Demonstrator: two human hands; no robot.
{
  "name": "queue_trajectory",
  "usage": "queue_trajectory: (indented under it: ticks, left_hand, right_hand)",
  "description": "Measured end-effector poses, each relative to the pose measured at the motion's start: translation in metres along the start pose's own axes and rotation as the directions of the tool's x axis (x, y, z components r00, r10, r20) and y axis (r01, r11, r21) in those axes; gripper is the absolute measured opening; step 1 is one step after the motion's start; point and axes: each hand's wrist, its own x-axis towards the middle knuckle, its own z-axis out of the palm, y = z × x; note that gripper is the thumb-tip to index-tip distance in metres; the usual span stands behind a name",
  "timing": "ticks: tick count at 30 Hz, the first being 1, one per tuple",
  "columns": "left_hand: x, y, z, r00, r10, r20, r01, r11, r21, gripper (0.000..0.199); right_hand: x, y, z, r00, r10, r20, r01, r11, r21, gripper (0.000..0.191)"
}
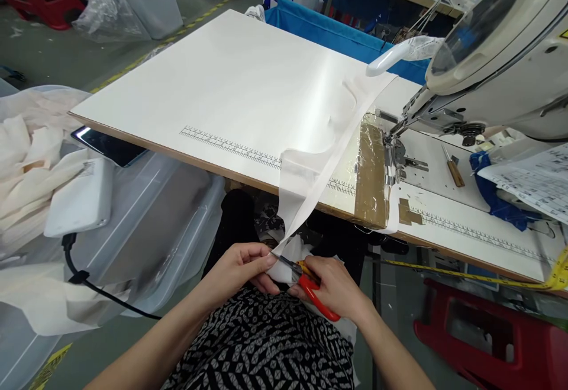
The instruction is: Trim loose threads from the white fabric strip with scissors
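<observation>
My left hand (254, 267) pinches the lower end of a thin white fabric piece (298, 186) over my lap. The cloth stretches up across the table edge and lies on the white tabletop (213, 76). In my right hand (331, 286) is a pair of scissors (317, 296) with red and orange handles. Their dark blades point left and meet the fabric's end beside my left fingertips. Whether the blades are parted is too small to tell. More white cloth hangs below the scissors, partly hidden by my hands.
A sewing machine (497, 64) stands at the right of the table. Left of me, a plastic bin (177, 224) holds pale fabric pieces (31, 165), and a white power bank (84, 197) with a black cable rests there. A red stool (492, 337) is at lower right.
</observation>
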Motion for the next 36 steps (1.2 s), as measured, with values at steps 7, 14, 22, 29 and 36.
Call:
queue_trajectory:
  ticks: [7, 14, 22, 29, 36]
  left_hand:
    - [0.002, 0.005, 0.0, 1.0, -0.02, -0.008, 0.021, 0.998, 0.063, 0.043]
    - [0.0, 0.025, -0.005, 0.939, 0.316, 0.138, -0.275, 0.444, 0.853, 0.044]
    - [0.047, 0.076, 0.054, 0.827, 0.205, 0.523, -0.309, -0.611, 0.729, 0.04]
    - [0.037, 0.025, -0.026, 0.926, 0.281, 0.252, -0.28, 0.064, 0.958, 0.025]
    - [0.0, 0.013, -0.022, 0.99, -0.044, 0.131, -0.048, 0.782, 0.622, 0.038]
  right_hand:
    - [-0.003, 0.011, 0.009, 0.999, 0.03, -0.012, -0.027, 0.984, 0.173, 0.055]
    - [-0.04, 0.027, 0.02, 0.987, 0.087, -0.133, -0.013, 0.88, 0.475, 0.046]
    - [-0.051, 0.017, 0.015, 0.965, 0.09, -0.247, 0.06, 0.838, 0.542, 0.05]
    - [-0.059, 0.028, 0.027, 0.968, 0.148, -0.202, 0.01, 0.783, 0.623, 0.045]
    - [-0.05, 0.02, 0.023, 0.998, 0.067, 0.007, -0.056, 0.773, 0.632, 0.043]
